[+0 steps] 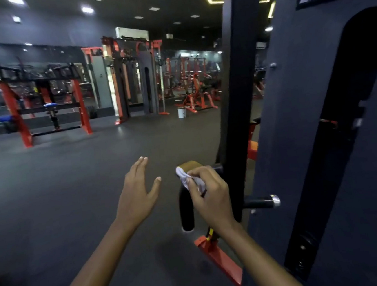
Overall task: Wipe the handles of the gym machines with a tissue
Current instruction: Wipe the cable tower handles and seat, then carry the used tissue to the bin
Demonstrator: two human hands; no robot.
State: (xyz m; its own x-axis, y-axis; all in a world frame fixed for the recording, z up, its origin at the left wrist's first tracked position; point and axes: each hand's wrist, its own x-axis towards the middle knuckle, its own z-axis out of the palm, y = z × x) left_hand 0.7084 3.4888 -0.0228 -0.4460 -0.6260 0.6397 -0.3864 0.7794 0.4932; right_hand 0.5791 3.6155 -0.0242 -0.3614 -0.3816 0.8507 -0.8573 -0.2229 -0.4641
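Observation:
My right hand (208,193) pinches a crumpled white tissue (188,180) and holds it against the top of a black padded handle (186,210) that hangs down beside the dark machine upright (235,104). A tan-brown end piece (191,165) shows just above the tissue. My left hand (136,191) hovers to the left of the handle, fingers straight and spread, touching nothing. A short black peg with a chrome cap (263,202) sticks out to the right of the upright.
A red foot of the machine (219,259) lies on the dark rubber floor below my right wrist. The weight-stack housing (322,127) fills the right side. Red racks (44,105), cable stations and a white bucket (181,113) stand far across the floor.

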